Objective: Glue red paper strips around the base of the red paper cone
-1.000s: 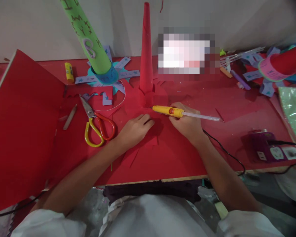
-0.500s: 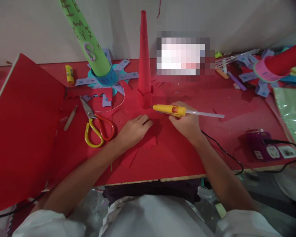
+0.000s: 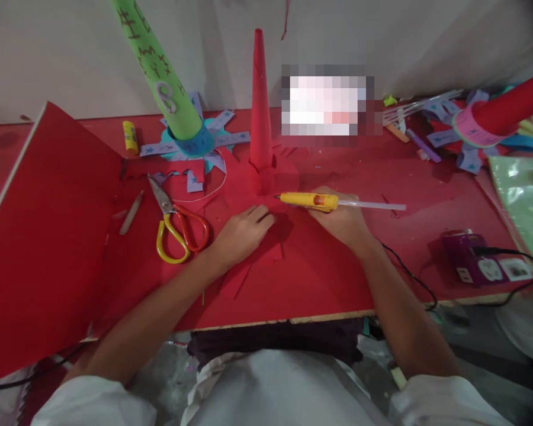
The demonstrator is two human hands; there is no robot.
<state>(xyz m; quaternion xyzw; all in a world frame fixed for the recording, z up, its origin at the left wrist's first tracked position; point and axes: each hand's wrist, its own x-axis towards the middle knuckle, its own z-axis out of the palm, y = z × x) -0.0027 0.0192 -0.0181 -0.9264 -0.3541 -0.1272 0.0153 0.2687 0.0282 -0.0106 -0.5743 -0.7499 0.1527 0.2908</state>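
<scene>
A slim red paper cone [image 3: 260, 112] stands upright on a red paper disc [image 3: 288, 176], with a short red collar around its foot. In my right hand [image 3: 344, 222] is a yellow hot glue gun [image 3: 306, 200], its nozzle pointing left, just right of the cone's foot and slightly in front. A clear glue stick [image 3: 375, 205] juts from the gun's back end. My left hand [image 3: 244, 234] rests low in front of the cone, fingers curled and pressed together; whatever they may pinch is hidden against the red surface.
Scissors [image 3: 175, 222] with yellow and red handles lie left of my left hand. A green paper tube [image 3: 164, 77] stands behind, beside a glue stick tube [image 3: 130, 138]. A red board [image 3: 53, 236] rises at left. A purple power box [image 3: 466, 260] sits right, its cord hanging over the table edge.
The glue gun has drawn back slightly to the right, its nozzle a little farther from the cone's foot. My left hand stays almost in place. The whole view has shifted slightly.
</scene>
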